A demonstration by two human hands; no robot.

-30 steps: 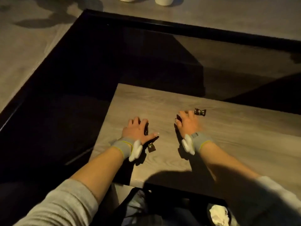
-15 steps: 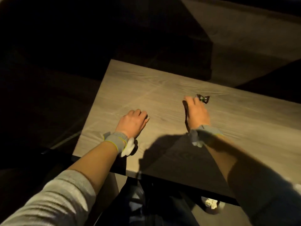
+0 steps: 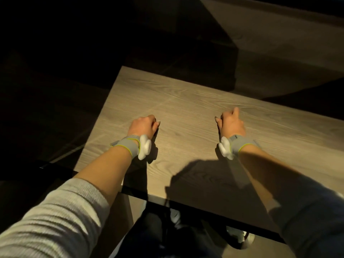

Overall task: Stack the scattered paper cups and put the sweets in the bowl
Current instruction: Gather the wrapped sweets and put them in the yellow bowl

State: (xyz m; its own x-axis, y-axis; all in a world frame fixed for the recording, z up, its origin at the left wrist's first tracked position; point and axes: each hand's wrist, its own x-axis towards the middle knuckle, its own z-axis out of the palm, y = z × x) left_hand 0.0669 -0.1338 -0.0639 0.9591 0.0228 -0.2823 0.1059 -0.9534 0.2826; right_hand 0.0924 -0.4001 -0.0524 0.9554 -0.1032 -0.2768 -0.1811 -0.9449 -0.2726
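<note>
My left hand point(image 3: 145, 125) rests on the wooden table point(image 3: 186, 112) with its fingers curled tight into the palm. My right hand point(image 3: 231, 122) rests further right, fingers also curled under, and a dark sliver of sweet wrapper point(image 3: 217, 119) shows by its thumb. No loose sweets lie on the tabletop; whatever each fist holds is hidden by the fingers. Neither the paper cups nor the bowl are in view.
The table's near edge point(image 3: 186, 202) runs across the lower middle, its left corner close to my left forearm. Dark floor lies to the left and beyond. A white crumpled thing sits in a small container point(image 3: 240, 237) below the table edge.
The dark wrapped sweets that lay beside both hands are gone from the tabletop. Both hands have closed from spread fingers into fists, and the view has tilted down toward the table.
</note>
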